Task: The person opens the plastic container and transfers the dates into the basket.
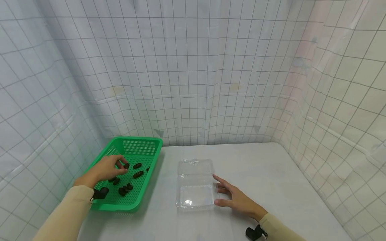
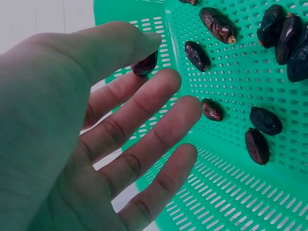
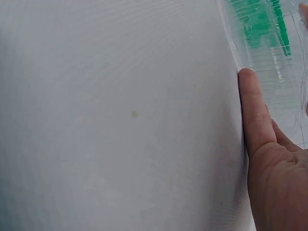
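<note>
Over the green plastic basket [image 1: 156, 160], my left hand [image 1: 105, 168] pinches a dark brown date [image 2: 145, 65] between thumb and forefinger. The other three fingers of that hand are spread apart in the left wrist view. Several more wrinkled dates [image 2: 219, 25] lie scattered on the basket's floor beneath it. My right hand [image 1: 239, 200] is at the right side of a clear plastic clamshell box [image 1: 196, 195], its thumb and fingers extended toward the box's edge. Whether the fingertips press on the plastic I cannot tell. The box lies with its lid [image 1: 195, 167] folded back, away from me.
A white table [image 1: 256, 167] carries the basket at the left and the box near the middle. White curtains with a dark grid [image 1: 187, 67] hang behind the table and along both sides. The basket's raised wall [image 1: 150, 180] stands between the dates and the box.
</note>
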The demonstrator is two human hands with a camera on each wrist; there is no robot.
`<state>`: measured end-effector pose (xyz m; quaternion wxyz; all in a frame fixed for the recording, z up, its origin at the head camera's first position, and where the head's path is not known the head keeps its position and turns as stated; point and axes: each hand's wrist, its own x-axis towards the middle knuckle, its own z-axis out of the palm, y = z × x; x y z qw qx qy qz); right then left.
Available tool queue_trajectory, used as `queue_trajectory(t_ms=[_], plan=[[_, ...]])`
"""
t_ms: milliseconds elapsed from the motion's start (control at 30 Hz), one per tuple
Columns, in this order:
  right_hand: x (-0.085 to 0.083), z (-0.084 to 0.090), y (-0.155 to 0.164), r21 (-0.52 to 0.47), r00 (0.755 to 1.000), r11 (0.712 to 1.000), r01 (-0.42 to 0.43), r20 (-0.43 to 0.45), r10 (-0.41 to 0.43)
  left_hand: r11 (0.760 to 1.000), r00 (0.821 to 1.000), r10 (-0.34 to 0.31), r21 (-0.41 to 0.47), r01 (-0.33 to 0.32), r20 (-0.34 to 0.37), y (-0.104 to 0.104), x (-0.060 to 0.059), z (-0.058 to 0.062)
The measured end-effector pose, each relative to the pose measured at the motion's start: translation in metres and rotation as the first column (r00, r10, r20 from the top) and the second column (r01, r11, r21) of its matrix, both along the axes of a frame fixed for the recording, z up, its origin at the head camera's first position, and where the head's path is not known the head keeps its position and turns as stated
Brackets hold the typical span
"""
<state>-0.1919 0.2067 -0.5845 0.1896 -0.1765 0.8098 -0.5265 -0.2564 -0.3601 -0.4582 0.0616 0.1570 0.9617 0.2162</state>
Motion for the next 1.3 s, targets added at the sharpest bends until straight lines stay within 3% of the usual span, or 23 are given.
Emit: queue_trajectory(t_ms=[800,1300], plan=[[0.002,0.003,0.0,-0.014,1.0,1.0,-0.012,-0.002,0.012,1.0,0.999,0.021,-0.023,-0.021,0.032,-0.002,0.003,0.002],[0.001,0.001,0.0,-0.008,1.0,1.0,-0.004,-0.008,0.004,0.998,0.998,0.015,-0.052,-0.018,-0.06,0.019,0.01,0.013]])
